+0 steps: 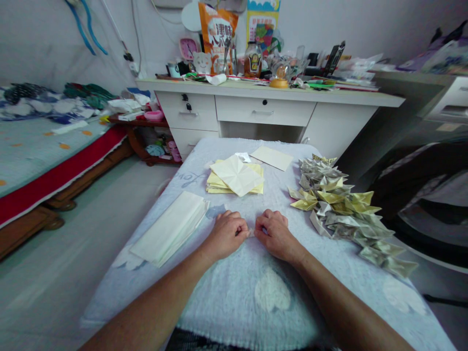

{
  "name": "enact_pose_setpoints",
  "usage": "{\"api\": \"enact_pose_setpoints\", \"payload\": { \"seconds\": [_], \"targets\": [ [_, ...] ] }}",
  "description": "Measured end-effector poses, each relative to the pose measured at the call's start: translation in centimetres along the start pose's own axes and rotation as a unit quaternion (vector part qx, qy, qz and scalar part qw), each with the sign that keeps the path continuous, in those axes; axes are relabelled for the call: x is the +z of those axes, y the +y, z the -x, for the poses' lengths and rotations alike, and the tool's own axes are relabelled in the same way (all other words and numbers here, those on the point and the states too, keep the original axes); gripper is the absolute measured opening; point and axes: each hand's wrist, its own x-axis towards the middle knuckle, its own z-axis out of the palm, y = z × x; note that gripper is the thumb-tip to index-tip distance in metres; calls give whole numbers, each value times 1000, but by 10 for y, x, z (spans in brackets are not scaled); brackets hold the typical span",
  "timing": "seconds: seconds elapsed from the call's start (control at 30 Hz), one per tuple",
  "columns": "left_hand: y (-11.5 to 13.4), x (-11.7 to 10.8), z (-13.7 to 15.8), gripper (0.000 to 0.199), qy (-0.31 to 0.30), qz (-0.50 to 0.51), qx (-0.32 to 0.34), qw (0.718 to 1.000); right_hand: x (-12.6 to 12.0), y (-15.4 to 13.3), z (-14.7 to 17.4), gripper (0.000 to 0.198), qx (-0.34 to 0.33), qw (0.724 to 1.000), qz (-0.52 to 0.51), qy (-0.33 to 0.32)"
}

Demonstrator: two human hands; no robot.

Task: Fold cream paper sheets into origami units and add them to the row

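Over the middle of the cloth-covered table (234,287), my left hand (230,229) and my right hand (274,233) face each other with curled fingers. Both pinch a small pale folded paper (251,234), mostly hidden by the fingers. Beyond them lies a stack of yellowish paper (215,185), topped by a creased white square sheet (237,174). Left of my left hand rests a long bundle of folded pale paper (170,226). To the right of my right hand spreads a pile of folded paper pieces (340,209) with pointed ends, some grey and some yellow.
A flat cream sheet (272,158) lies at the table's far side. Behind stands a white desk (263,109) crowded with a jar (253,61), an orange bag (218,36) and other items. A bed (47,151) is at left, a washing machine (438,195) at right.
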Motion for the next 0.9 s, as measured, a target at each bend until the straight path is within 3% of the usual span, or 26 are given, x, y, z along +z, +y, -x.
{"api": "enact_pose_setpoints", "payload": {
  "seconds": [0.27, 0.37, 0.47, 0.6, 0.9],
  "targets": [
    [3, 1, 0, 18, -6, -15, -21, 1000, 2, 1, -1, 11, -2, 1000, 2, 7],
    [1, 4, 3, 7, 28, -38, -31, 998, 3, 1, 0, 9, -1, 1000, 3, 9],
    [-1, 5, 6, 12, 48, -61, -24, 997, 4, 1, 1, 2, 2, 1000, 1, 17],
    [-2, 4, 7, 9, 34, -60, -3, 998, 4, 1, 2, 14, -3, 1000, -4, 26],
    [0, 3, 1, 8, 20, -6, -4, 1000, 0, 1, 3, 12, -23, 1000, -10, 13]
  ]
}}
